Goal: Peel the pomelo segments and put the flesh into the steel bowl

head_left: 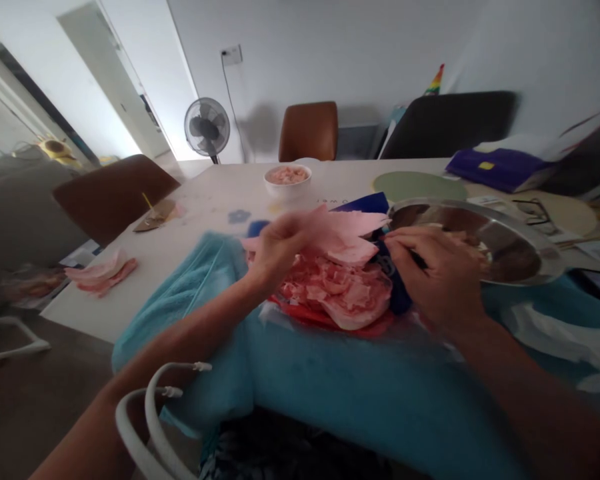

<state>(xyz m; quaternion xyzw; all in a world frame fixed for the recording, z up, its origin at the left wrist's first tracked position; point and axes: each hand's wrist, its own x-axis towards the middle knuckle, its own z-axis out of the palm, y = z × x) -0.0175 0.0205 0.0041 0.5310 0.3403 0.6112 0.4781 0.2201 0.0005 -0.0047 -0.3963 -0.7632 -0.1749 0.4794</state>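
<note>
My left hand (283,243) is closed on a pink, soft, peel-like piece (350,233) with pointed, ragged ends, raised over the pile. Beneath it, a heap of pink peel-like scraps (337,290) lies on a red plastic sheet or bag (325,321). My right hand (437,270) is pinched close to the right tip of the raised piece; whatever its fingertips hold is too small to make out. A dark blue object (400,290) shows partly between the pile and my right hand. Blue cloth (330,373) spreads beneath everything.
A large metal bowl (523,250) with pale bits stands right. A white bowl (287,187) of pink pieces sits farther back. Another pink scrap (103,273) lies on the left table edge. Glasses (533,212), a purple box (495,167) and a white cable (153,400) are also around.
</note>
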